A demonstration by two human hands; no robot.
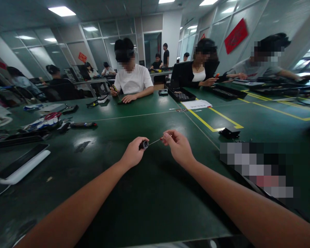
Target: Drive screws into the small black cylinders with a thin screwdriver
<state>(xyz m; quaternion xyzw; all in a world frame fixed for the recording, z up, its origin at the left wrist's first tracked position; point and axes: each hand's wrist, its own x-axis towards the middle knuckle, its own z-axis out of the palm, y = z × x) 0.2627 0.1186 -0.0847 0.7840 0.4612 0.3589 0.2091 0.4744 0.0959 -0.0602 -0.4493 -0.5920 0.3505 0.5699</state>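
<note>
My left hand (132, 153) is closed around a small black cylindrical part (144, 145), whose round, ringed end faces right. Between the thumb and fingers of my right hand (179, 146) is a thin screwdriver (155, 141) with a reddish handle, mostly covered by the fingers. Its slim metal shaft points left and reaches the ringed end of the part; whether the tip sits inside or only touches it, I cannot tell. Both hands are just above the green tabletop (144, 206).
A phone on a white power bank (26, 163) lies left, behind it a pen-like tool (83, 125) and cluttered tools. Right are a small black bracket (229, 133) and a pixelated area. Across the table, a person in white (133, 81) works near a black parts tray (182, 94).
</note>
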